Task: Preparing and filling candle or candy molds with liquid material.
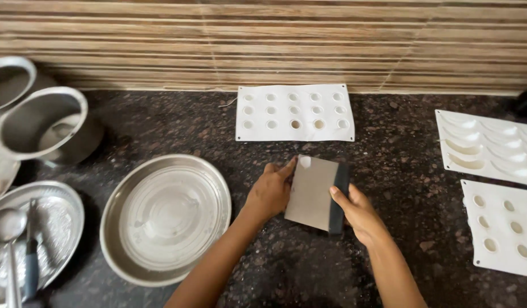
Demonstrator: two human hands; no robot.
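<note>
where both hands meet over the dark speckled counter (161, 120), a flat grey metal scraper (312, 193) pinched between them: left hand (269, 194) curled on its left edge, right hand (359, 214) closed on its dark handle strip. just beyond the grip, a white silicone mould (294, 112) with 15 round cavities, 2 with tan filling. left of the grip, a round steel pan (166, 219) holding a clear lid.
</note>
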